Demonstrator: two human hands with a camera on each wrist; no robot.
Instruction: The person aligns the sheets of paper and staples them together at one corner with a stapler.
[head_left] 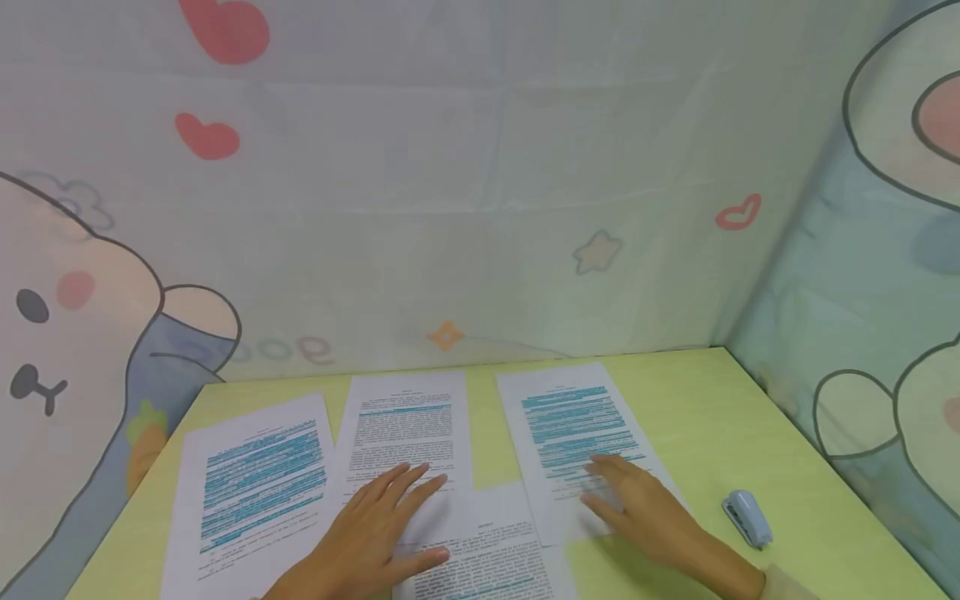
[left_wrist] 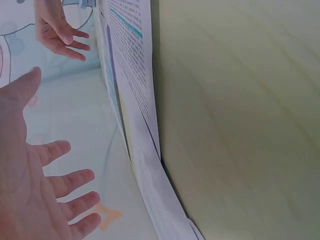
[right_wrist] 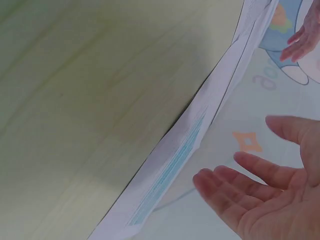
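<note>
Left hand (head_left: 375, 529) spread wide, right hand (head_left: 648, 515) loosely extended, both above highlighted printed sheets (head_left: 258, 492), bottom center; light-blue stapler (head_left: 747, 518) on desk (head_left: 693, 417), lower right.

A beige sleeve (head_left: 784, 586) (just its end shows in the head view) stops along the right forearm (head_left: 726, 568). The left hand (head_left: 375, 529) and right hand (head_left: 645, 508) are bare and slender-fingered.

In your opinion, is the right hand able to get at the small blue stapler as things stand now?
Probably yes. The right hand appears to hold nothing, and the small blue stapler lies to its right on the yellow table, with no paper or other object covering it.
</note>
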